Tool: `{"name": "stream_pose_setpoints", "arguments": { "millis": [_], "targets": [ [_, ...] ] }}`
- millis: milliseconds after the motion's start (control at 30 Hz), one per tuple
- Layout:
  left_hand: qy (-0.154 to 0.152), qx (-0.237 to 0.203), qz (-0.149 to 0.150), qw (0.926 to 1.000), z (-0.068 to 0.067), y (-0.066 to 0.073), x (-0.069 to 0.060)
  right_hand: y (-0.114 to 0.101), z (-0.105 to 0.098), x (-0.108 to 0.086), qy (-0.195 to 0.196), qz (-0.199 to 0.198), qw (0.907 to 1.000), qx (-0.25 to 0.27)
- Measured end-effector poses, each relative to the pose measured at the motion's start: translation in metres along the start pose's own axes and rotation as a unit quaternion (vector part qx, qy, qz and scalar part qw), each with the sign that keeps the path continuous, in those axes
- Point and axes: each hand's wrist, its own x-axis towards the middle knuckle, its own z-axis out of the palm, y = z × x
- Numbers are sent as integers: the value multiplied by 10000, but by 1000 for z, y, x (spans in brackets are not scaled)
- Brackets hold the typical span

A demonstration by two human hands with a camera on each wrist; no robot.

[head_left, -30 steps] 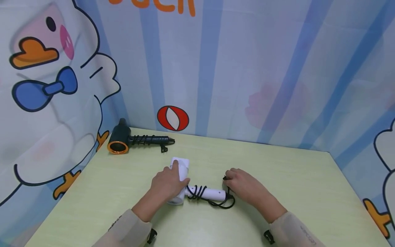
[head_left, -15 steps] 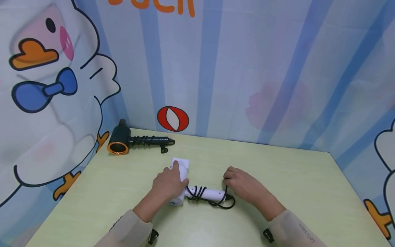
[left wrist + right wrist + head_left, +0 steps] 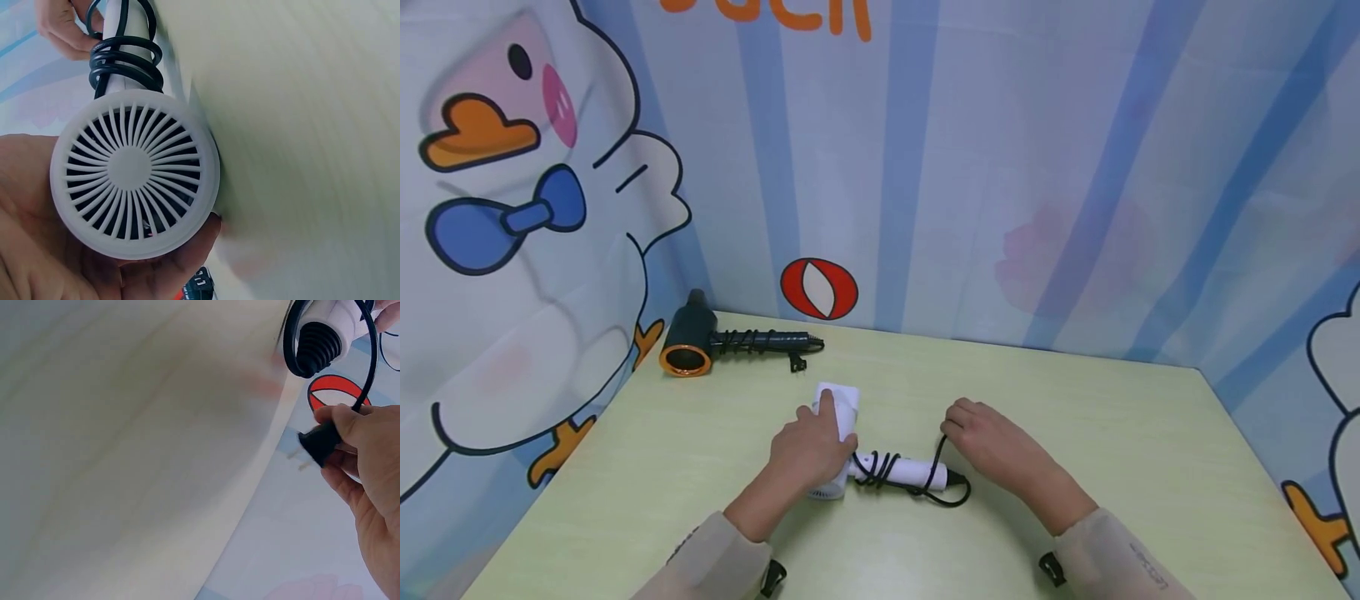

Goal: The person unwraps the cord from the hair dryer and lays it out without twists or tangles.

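Observation:
A white hair dryer (image 3: 847,417) lies on the table, its handle (image 3: 917,472) pointing right with black cord (image 3: 880,471) coiled round it. My left hand (image 3: 812,450) grips the dryer's barrel, index finger along the top. In the left wrist view the round slatted vent (image 3: 130,169) faces the camera, with fingers curled under and beside it. Right of the handle, my right hand (image 3: 992,442) pinches the cord's black two-pin plug (image 3: 320,442) between thumb and fingers. A stretch of cord runs from the plug back to the handle. In the head view the plug is hidden by the hand.
A dark hair dryer (image 3: 691,333) with an orange-rimmed end lies at the table's back left, cord wound on its handle. Behind the pale table (image 3: 1075,400) hangs a blue striped cloth (image 3: 955,167) with cartoon ducks.
My right hand has moved slightly away from me with the plug, and the cord between it and the handle has straightened. The left hand and the white dryer stay almost still.

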Motion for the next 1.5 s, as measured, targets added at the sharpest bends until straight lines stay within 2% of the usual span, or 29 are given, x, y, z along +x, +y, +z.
{"name": "stream_pose_setpoints", "arguments": {
  "millis": [400,600,867,1267,1500],
  "targets": [
    [24,-435,-140,9990,6,-3,3,-3,-14,2,205,281,9993,138],
    [134,-828,-32,9965,8,-6,5,-6,-21,2,249,535,9976,353],
    [395,-1143,211,9924,6,-8,5,-13,-30,5,337,766,9964,-89],
    [676,-1214,319,9898,3,-5,4,-32,-51,8,162,1024,9910,-853],
    [794,-1014,444,9907,0,-2,6,-41,-61,6,225,1231,9891,-771]
  ]
}}
